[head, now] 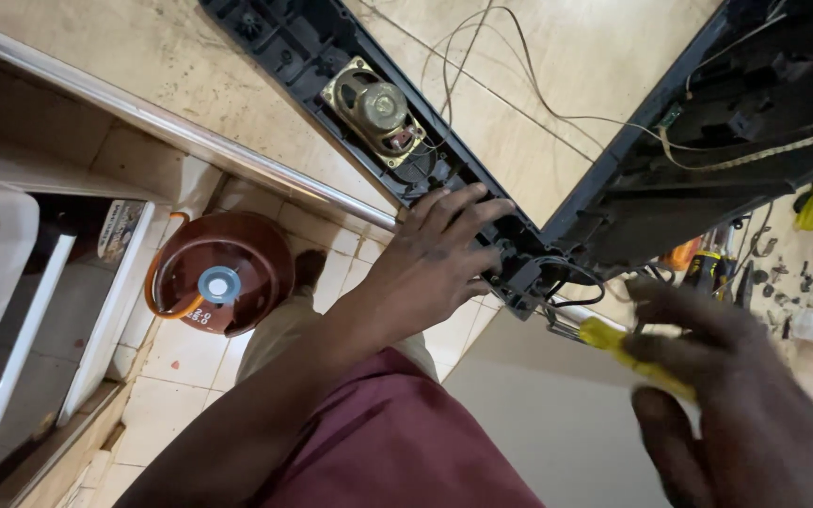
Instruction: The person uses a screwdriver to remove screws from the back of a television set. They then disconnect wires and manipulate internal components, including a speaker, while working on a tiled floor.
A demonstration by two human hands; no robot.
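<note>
Two bare hands work at the edge of a pale table (237, 56) whose metal-trimmed rim runs diagonally across the view. The left hand (435, 259) lies flat, fingers spread, pressing on the black plastic frame (482, 183) that stretches along the table's edge; it grips nothing, only rests on the frame's lower end near a corner joint where black wires (571, 277) loop out. Higher on that frame sits a round speaker (378, 111) in a brass-coloured bracket, with thin wires trailing from it across the table top. The right hand (736, 395), blurred and close to the camera, is closed loosely around a yellow-handled screwdriver (628, 353), whose metal shaft points toward the frame's corner, just beside the left hand's fingertips. A second black housing (708, 141) rises to the right, meeting the frame at that corner. Beyond it, small tools and screws (764, 268) lie scattered on the table's far right part. Below the table edge, on the tiled floor (181, 367), stands a reddish-brown gas cylinder (223, 273) beside the person's leg.
</note>
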